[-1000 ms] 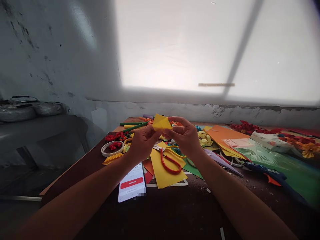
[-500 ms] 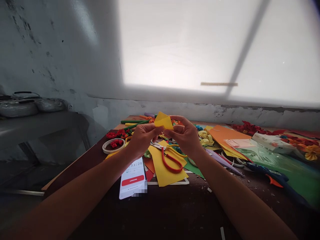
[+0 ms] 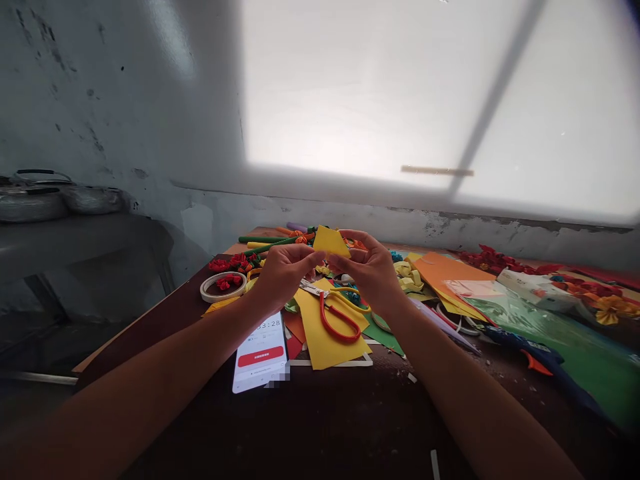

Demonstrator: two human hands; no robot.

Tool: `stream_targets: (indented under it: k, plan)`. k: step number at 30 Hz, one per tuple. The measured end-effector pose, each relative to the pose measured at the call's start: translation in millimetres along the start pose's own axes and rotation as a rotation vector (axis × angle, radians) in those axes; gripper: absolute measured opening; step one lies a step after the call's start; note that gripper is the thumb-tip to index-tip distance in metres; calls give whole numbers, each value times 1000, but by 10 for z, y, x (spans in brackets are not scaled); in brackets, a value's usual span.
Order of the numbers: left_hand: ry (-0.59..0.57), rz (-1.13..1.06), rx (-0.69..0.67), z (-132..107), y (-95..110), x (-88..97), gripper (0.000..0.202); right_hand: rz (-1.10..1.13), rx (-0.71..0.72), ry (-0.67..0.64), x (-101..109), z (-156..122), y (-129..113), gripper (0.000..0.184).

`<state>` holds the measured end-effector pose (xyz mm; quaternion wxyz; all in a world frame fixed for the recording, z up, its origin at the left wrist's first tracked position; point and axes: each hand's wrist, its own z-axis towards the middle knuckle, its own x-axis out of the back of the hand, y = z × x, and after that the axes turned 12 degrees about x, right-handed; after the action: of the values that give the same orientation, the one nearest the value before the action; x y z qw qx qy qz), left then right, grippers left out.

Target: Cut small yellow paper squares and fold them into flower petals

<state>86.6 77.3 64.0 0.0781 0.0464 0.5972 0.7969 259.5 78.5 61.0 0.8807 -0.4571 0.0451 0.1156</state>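
Both hands are raised above a dark table (image 3: 350, 420) and pinch a small folded piece of yellow paper (image 3: 330, 241). My left hand (image 3: 283, 275) grips its left lower edge with curled fingers. My right hand (image 3: 371, 270) holds the right side, thumb and fingertips pressed on the fold. Below them lie red-handled scissors (image 3: 337, 318) on a yellow sheet (image 3: 325, 340), and a phone (image 3: 261, 352) with a lit screen lies near my left forearm.
A tape roll (image 3: 220, 288) holding red paper flowers sits at the left. Green paper sticks (image 3: 265, 241), orange and green sheets (image 3: 450, 270), a blue glue gun (image 3: 530, 347) and more paper flowers (image 3: 600, 303) spread across the right. A wall stands behind the table.
The yellow paper has been folded smaller and flatter between the fingertips. Both hands stay in about the same place; the view shifted slightly.
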Motion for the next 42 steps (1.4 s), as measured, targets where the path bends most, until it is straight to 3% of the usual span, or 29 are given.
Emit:
stream_targets:
  k: [9, 20, 24, 28, 31, 36, 42]
  plan:
    - [18, -65, 49, 33, -28, 4, 28, -65, 71, 2, 10, -2, 32, 79]
    - [68, -44, -15, 40, -56, 11, 32, -124, 140, -82, 35, 8, 86, 69]
    - [66, -22, -42, 76, -51, 62, 33, -269, 340, -167, 126, 14, 59, 53]
    - [-121, -18, 2, 84, -18, 105, 37, -521, 658, -360, 219, 5, -4, 35]
    - [-175, -46, 43, 65, -2, 115, 41, -633, 772, -463, 234, -6, -20, 33]
    - [-228, -19, 71, 23, 3, 99, 41, -681, 736, -380, 198, -37, -4, 25]
    - [-184, 14, 36, 18, -2, 75, 41, -586, 701, -448, 186, -37, -21, 17]
